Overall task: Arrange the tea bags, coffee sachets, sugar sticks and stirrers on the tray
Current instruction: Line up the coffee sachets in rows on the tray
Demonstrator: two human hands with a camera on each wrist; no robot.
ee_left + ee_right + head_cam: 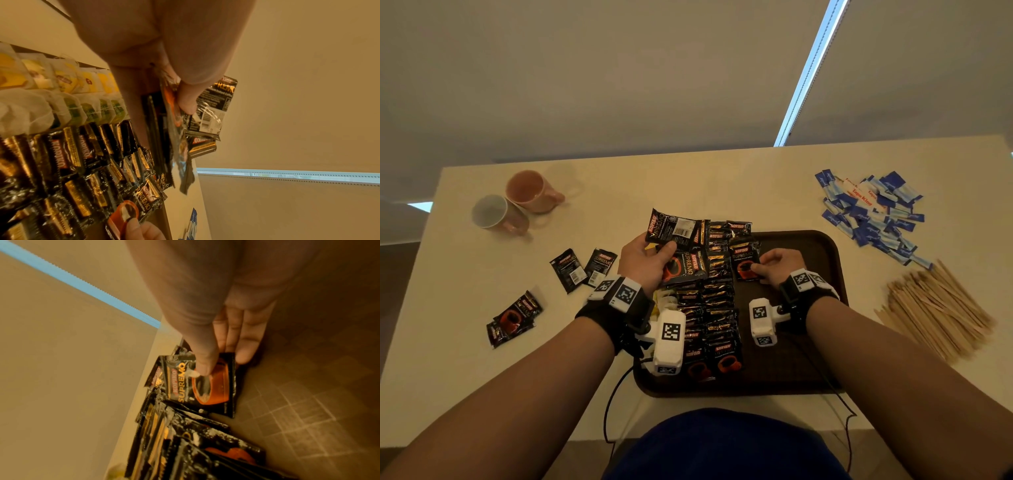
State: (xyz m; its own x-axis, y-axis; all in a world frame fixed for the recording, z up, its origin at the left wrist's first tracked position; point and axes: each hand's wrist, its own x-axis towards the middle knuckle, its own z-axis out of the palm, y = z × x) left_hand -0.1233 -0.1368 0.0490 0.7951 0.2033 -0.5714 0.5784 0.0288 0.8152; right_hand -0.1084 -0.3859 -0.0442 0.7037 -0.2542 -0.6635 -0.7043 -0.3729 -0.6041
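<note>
The right hand (779, 265) pinches one coffee sachet (744, 262) between thumb and fingers, low over the brown tray (822, 253); the right wrist view shows the sachet's lower corner touching the tray's gridded floor. Its face reads "KOPIKO SUPREMO" beside an orange cup. To the right of this sachet the tray floor lies bare as far as the raised right rim.

The left hand (643, 258) grips a fanned bunch of sachets (674, 229), thumb curled over them, above the tray's far left corner; the topmost shows its back, with a barcode and "KOPIKO SUPREMO".

Just left of the held sachet, rows of coffee sachets (714, 308) overlap down the tray to its near edge. Left of those, in the left wrist view, tea bags (68, 91) with yellow and green tags lie in two rows on the tray.

On the table (722, 185), left of the tray, lie loose sachets (582, 269). Right of the tray, blue sugar sticks (873, 212) sit in a heap with some white ones lettered in red, and wooden stirrers (935, 308) are piled nearer. Two mugs (517, 205) stand far left of the tray.
</note>
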